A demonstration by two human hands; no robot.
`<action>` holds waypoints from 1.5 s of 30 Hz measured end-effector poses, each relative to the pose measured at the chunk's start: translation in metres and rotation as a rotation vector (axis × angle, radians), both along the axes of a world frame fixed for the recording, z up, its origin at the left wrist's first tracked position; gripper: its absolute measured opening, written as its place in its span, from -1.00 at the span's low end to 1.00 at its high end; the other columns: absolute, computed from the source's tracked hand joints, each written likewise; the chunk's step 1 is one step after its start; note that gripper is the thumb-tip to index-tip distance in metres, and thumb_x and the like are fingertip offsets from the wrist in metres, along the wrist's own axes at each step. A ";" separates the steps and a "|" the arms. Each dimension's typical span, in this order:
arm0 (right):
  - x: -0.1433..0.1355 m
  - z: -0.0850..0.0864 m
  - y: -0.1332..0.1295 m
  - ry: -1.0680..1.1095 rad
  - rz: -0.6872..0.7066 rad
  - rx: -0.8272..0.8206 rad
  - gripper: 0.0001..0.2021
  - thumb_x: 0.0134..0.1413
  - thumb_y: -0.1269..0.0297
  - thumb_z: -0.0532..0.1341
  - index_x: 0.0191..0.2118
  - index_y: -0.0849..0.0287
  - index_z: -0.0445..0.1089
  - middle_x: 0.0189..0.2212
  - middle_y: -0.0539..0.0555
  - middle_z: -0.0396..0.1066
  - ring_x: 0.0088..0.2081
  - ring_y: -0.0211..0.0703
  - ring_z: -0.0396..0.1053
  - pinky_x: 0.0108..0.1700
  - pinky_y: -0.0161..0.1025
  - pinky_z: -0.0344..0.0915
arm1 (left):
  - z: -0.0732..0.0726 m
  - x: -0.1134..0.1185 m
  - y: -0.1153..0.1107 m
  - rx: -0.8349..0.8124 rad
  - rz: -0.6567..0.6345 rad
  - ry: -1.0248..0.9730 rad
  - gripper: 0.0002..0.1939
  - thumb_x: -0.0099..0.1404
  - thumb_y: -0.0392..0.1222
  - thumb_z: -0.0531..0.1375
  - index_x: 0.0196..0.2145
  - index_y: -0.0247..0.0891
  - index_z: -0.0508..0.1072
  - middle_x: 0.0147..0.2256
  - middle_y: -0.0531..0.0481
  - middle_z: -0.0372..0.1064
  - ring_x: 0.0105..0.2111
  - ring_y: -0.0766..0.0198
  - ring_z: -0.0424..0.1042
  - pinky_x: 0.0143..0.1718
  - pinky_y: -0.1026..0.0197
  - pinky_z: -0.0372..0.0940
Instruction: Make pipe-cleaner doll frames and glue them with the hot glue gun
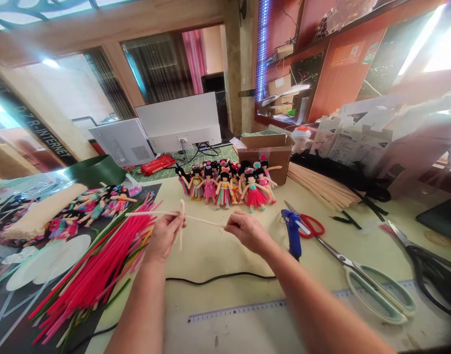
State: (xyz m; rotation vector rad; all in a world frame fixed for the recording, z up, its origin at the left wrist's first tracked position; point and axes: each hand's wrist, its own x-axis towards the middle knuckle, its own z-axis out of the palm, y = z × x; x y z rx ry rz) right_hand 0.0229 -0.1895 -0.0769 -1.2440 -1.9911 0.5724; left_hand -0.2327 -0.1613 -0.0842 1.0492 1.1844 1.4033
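Observation:
My left hand (168, 228) pinches a cream pipe cleaner (206, 221) where it crosses a short, upright folded piece of the same colour. One end of the long stem sticks out to the left past my fingers. The other end runs right to my right hand (243, 227), whose closed fingers grip its tip. Between the hands the stem is nearly straight, held above the pale green mat (210, 250). Just beyond stand several small dolls (224, 189) with black hair and colourful skirts. A blue glue gun (293, 233) lies to the right of my right hand.
Pink and red pipe cleaners (96, 260) lie in a bundle at left. At right are red-handled scissors (310, 225), green-handled scissors (380, 290), black scissors (432, 270) and cream stems (321, 187). A cardboard box (273, 157), a ruler (236, 310) and a black cable (218, 278) are also there.

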 end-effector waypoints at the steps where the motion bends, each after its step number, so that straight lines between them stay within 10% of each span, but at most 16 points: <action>1: 0.001 0.000 0.001 -0.005 0.003 -0.007 -0.87 0.05 0.41 0.26 -0.49 0.20 0.37 -0.48 -0.02 0.32 -0.39 -0.26 0.28 -0.34 -0.34 0.12 | 0.001 0.000 0.000 -0.001 -0.002 0.002 -0.61 -0.12 -0.07 0.43 -0.38 -0.37 0.48 -0.43 0.03 0.41 -0.47 0.40 0.35 -0.37 0.33 0.24; 19: -0.012 -0.006 -0.007 -0.067 0.080 -0.108 -0.84 0.13 0.29 0.18 -0.38 0.15 0.50 -0.48 0.00 0.45 -0.44 -0.27 0.32 -0.37 -0.36 0.13 | -0.008 0.034 -0.012 -0.021 -0.235 0.156 -0.67 0.01 -0.09 0.36 -0.32 -0.37 0.49 -0.41 0.00 0.43 -0.46 0.35 0.39 -0.33 0.25 0.30; 45: -0.001 -0.009 -0.003 -0.119 0.062 -0.091 -0.91 0.04 0.42 0.20 -0.40 0.16 0.46 -0.44 0.02 0.43 -0.39 -0.25 0.32 -0.34 -0.36 0.15 | 0.006 0.013 -0.007 -0.020 -0.041 0.070 -0.56 -0.15 -0.05 0.43 -0.36 -0.38 0.49 -0.43 -0.02 0.43 -0.46 0.34 0.38 -0.34 0.26 0.30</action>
